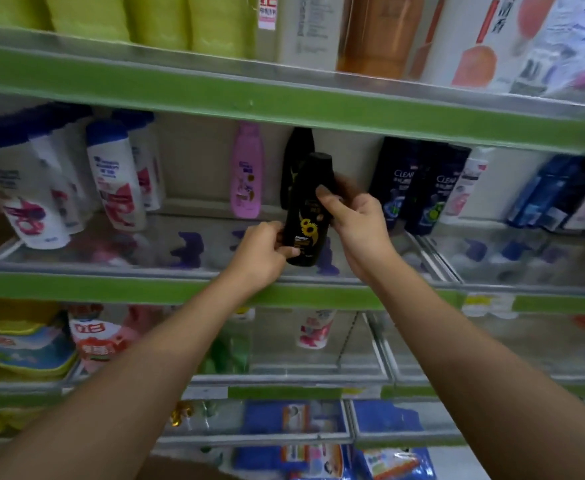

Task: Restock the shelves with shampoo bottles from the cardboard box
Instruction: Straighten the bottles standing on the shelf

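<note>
Hands, left point(265, 252) and right point(357, 220), grip black shampoo bottle point(307, 211) near-upright, cap up, tilted slightly right.

The only word I can read clearly is "CLEAR", printed in white on the dark navy bottles point(393, 183) standing on the middle shelf point(180, 289) to my right. A red-and-white tag point(268, 10) on the top shelf carries red characters too blurred to make out. The black bottle point(307, 211) I am holding shows a yellow sunflower picture and small gold print, which I cannot read. Labels on the white bottles point(114, 178) with blue caps are blurred.
</note>
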